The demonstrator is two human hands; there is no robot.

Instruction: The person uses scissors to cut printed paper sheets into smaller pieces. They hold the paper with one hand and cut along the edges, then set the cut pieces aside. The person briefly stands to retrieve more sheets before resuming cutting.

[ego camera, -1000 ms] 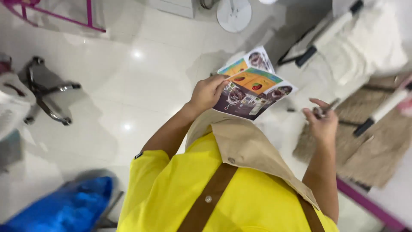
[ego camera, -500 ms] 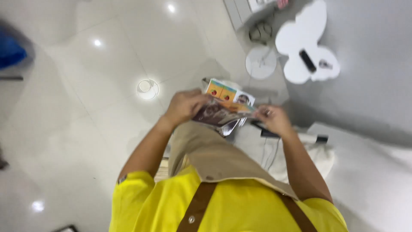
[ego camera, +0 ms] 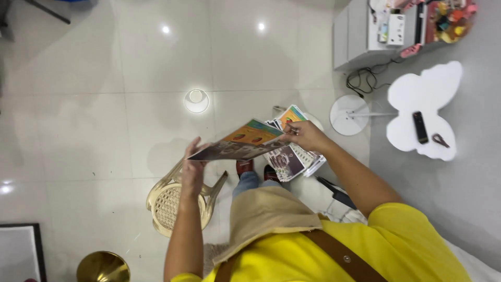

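1. Head view looks straight down on a printed sheet (ego camera: 237, 143) — glossy, orange and green on one half, dark photos on the other — held flat out in front of the person, over the floor and above a cream plastic chair (ego camera: 175, 201).
2. The left hand (ego camera: 194, 166) pinches the near-left edge of the sheet, fingers closed on it, thumb side up.
3. The right hand (ego camera: 305, 134) is closed around a fanned stack of printed sheets (ego camera: 292, 156) and also touches the far-right end of the top sheet. I can't tell exactly how many fingers are on which.
4. To do this bit well, I'd say keep the left pinch near the corner so the paper doesn't crease, and keep the right grip snug — the stack is fanning out and looks like it could slide.
5. Further out: red shoes (ego camera: 254, 169) below the sheets, a round white fan base (ego camera: 348, 115) on the floor, a butterfly-shaped white table (ego camera: 425, 99) with a dark remote (ego camera: 419, 127), a grey cabinet (ego camera: 355, 34) up top and a brass-coloured pot (ego camera: 103, 267) bottom left.
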